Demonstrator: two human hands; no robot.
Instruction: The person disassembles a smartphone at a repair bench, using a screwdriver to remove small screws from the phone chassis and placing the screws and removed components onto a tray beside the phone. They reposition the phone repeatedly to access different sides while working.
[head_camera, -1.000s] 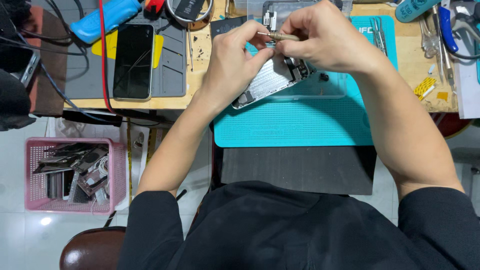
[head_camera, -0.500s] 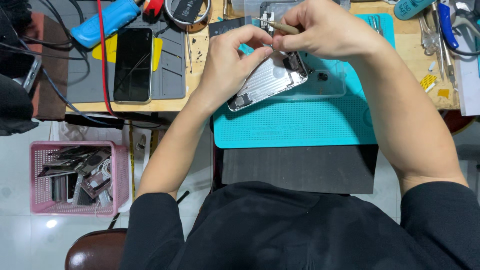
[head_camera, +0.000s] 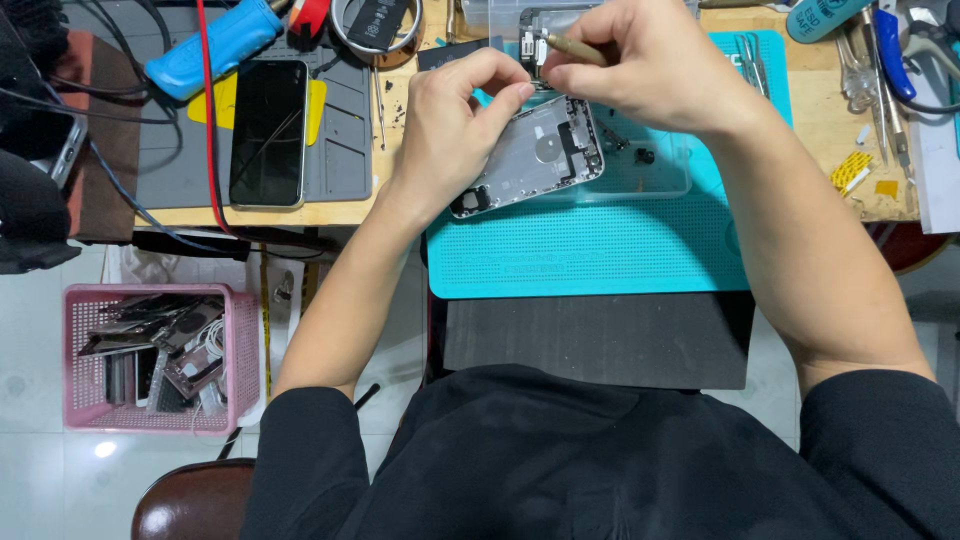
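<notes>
1. Since a second ago, our left hand has tilted the opened phone shell further up off the teal mat, and our right hand has drawn its slim tool back toward the shell's top edge.
2. Our left grip pinches the shell; our right grip is closed on the tool.
3. We judge the work midway: the shell lies open, small loose parts rest beside it.
4. Nearer us, a pink basket stands on the tiled floor.
5. Farther off, the wooden worktop carries a dark phone and tweezers.
</notes>
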